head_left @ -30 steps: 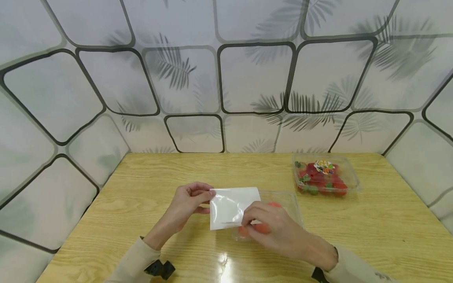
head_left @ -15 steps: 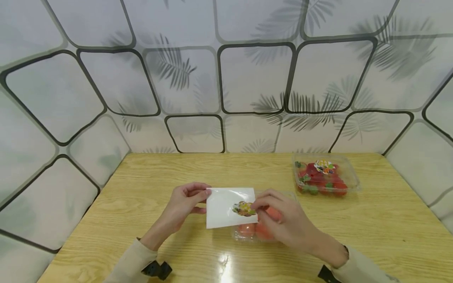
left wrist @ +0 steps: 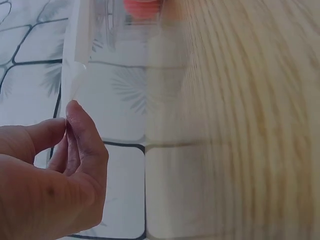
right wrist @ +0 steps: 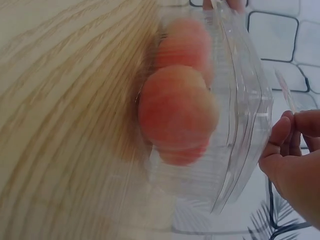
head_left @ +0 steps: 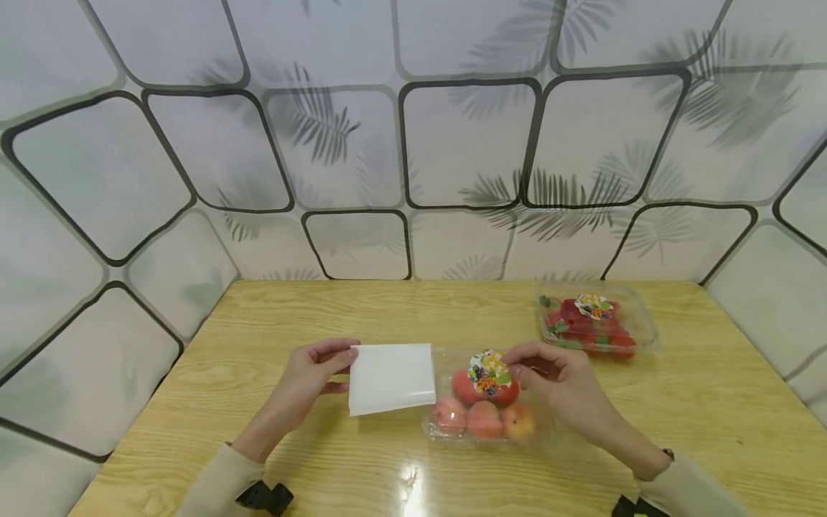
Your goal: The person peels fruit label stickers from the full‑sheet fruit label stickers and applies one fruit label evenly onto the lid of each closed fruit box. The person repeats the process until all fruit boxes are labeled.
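Pinched by its left edge, a white sheet of paper (head_left: 390, 380) hangs from my left hand (head_left: 310, 377); it appears edge-on as a pale strip of paper (left wrist: 75, 55) in the left wrist view. My right hand (head_left: 565, 391) pinches the edge of a round, fruit-printed sticker (head_left: 489, 373). That sticker is held above a clear plastic box (head_left: 429, 431) and covers part of it. Inside the box lie several peaches (head_left: 484, 421). The right wrist view shows the closed lid (right wrist: 242, 110), with the hand and the thin sticker (right wrist: 285, 92) apart from it.
A second clear box (head_left: 636, 316) at the back right holds strawberries (head_left: 594, 337) and carries a similar round sticker (head_left: 593, 306). Everything rests on a wood-grain table (head_left: 291, 309), with a patterned wall covering (head_left: 465, 143) behind it.
The sticker has come off the white paper in my right hand, which has moved right over the peach box. My left hand has drawn the paper left, uncovering more of the box.
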### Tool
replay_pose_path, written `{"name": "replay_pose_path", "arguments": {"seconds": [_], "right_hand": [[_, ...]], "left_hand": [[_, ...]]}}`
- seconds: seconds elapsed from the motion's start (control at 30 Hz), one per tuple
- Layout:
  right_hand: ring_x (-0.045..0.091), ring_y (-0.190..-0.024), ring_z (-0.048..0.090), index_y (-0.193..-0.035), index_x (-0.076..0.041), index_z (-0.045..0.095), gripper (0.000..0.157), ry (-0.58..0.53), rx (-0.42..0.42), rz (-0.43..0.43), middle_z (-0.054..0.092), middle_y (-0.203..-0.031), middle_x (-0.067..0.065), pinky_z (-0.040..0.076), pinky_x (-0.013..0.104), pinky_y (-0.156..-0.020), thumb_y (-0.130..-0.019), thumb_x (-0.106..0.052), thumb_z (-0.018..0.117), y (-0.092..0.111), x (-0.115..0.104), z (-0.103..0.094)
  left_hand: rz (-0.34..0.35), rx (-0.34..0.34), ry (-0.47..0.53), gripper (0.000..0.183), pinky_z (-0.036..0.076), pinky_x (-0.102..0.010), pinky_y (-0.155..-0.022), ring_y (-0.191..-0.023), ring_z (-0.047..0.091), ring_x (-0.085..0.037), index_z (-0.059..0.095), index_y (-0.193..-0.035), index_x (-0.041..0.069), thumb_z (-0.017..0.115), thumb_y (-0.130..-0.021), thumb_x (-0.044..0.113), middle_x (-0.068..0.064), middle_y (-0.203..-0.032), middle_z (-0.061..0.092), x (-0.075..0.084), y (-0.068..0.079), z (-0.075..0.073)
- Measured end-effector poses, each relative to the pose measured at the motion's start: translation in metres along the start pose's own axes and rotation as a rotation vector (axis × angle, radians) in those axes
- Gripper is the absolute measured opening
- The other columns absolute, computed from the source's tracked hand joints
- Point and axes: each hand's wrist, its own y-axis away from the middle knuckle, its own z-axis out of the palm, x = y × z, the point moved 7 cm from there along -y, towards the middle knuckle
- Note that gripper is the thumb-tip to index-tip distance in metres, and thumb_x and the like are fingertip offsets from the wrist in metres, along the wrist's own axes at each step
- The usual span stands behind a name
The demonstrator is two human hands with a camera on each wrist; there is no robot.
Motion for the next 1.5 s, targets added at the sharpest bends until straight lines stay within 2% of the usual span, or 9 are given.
{"name": "replay_pose_path", "arguments": {"seconds": [0.27, 0.4, 0.57, 0.7, 0.87, 1.1, 1.3, 1.4, 1.5], "right_hand": [[0.012, -0.079, 0.069, -0.108, 0.007, 0.071, 0.013, -0.014, -0.027, 0.110, 0.074, -0.098, -0.010, 0.059, 0.027, -0.069, -0.098, 0.000, 0.065, 0.002, 0.012, -0.007], [0.009, -0.081, 0.070, -0.108, 0.007, 0.071, 0.014, -0.025, -0.043, 0.112, 0.075, -0.099, -0.011, 0.059, 0.028, -0.069, -0.098, -0.002, 0.066, 0.001, 0.012, -0.006], [0.011, -0.077, 0.068, -0.106, 0.004, 0.072, 0.013, -0.007, -0.061, 0.088, 0.074, -0.097, -0.012, 0.058, 0.029, -0.067, -0.097, -0.003, 0.067, 0.000, 0.008, -0.003], [0.013, -0.075, 0.067, -0.105, 0.002, 0.073, 0.011, 0.013, -0.059, 0.089, 0.074, -0.096, -0.012, 0.058, 0.029, -0.066, -0.096, -0.004, 0.069, 0.000, 0.008, -0.001], [0.010, -0.076, 0.067, -0.103, -0.002, 0.075, 0.009, 0.045, -0.049, 0.099, 0.075, -0.096, -0.010, 0.058, 0.028, -0.066, -0.095, -0.005, 0.071, 0.000, 0.008, 0.001], [0.010, -0.077, 0.068, -0.102, -0.006, 0.076, 0.009, 0.069, -0.054, 0.112, 0.075, -0.097, -0.004, 0.057, 0.027, -0.066, -0.095, -0.007, 0.071, -0.001, 0.008, 0.003], [0.007, -0.081, 0.070, -0.101, -0.005, 0.075, 0.008, 0.094, -0.052, 0.087, 0.076, -0.098, -0.001, 0.060, 0.026, -0.071, -0.095, -0.004, 0.071, -0.001, 0.007, 0.004], [0.006, -0.084, 0.070, -0.101, -0.005, 0.075, 0.009, 0.111, -0.049, 0.070, 0.076, -0.099, 0.004, 0.061, 0.025, -0.074, -0.095, -0.002, 0.070, -0.002, 0.006, 0.005], [0.005, -0.084, 0.070, -0.099, -0.008, 0.076, 0.011, 0.140, -0.038, 0.059, 0.075, -0.099, 0.008, 0.061, 0.025, -0.074, -0.094, 0.000, 0.070, -0.002, 0.004, 0.005]], "left_hand": [[-0.054, 0.015, -0.032, 0.040, 0.060, -0.026, -0.070, -0.092, 0.070, -0.012, 0.065, -0.133, 0.001, 0.068, -0.100, 0.022, -0.001, -0.106, 0.073, -0.014, -0.005, -0.013], [-0.078, 0.043, -0.075, 0.035, 0.060, -0.026, -0.070, -0.090, 0.069, -0.012, 0.067, -0.131, 0.001, 0.067, -0.100, 0.019, -0.004, -0.109, 0.073, -0.018, -0.008, -0.018], [-0.080, 0.081, -0.104, 0.035, 0.060, -0.025, -0.069, -0.088, 0.066, -0.009, 0.067, -0.131, 0.001, 0.067, -0.100, 0.018, -0.004, -0.110, 0.072, -0.019, -0.014, -0.024], [-0.051, 0.100, -0.119, 0.038, 0.061, -0.025, -0.072, -0.089, 0.067, -0.006, 0.065, -0.133, 0.000, 0.067, -0.100, 0.019, -0.005, -0.115, 0.073, -0.016, -0.017, -0.030], [-0.015, 0.099, -0.166, 0.042, 0.060, -0.026, -0.081, -0.096, 0.067, -0.006, 0.062, -0.137, 0.001, 0.066, -0.101, 0.021, -0.014, -0.130, 0.069, -0.013, -0.016, -0.032], [0.019, 0.117, -0.259, 0.044, 0.058, -0.026, -0.088, -0.125, 0.062, -0.025, 0.059, -0.142, 0.005, 0.063, -0.102, 0.025, -0.017, -0.143, 0.062, -0.010, -0.016, -0.033], [0.048, 0.134, -0.275, 0.040, 0.056, -0.026, -0.090, -0.129, 0.060, -0.026, 0.061, -0.140, 0.006, 0.061, -0.103, 0.023, -0.016, -0.142, 0.063, -0.004, -0.012, -0.031], [0.112, 0.133, -0.308, 0.037, 0.055, -0.034, -0.099, -0.129, 0.061, -0.026, 0.063, -0.137, 0.006, 0.062, -0.103, 0.022, -0.016, -0.140, 0.064, 0.002, -0.006, -0.027], [0.220, 0.114, -0.385, 0.034, 0.054, -0.043, -0.104, -0.130, 0.060, -0.029, 0.066, -0.134, 0.008, 0.064, -0.103, 0.021, -0.014, -0.138, 0.066, 0.012, 0.002, -0.016]]}}
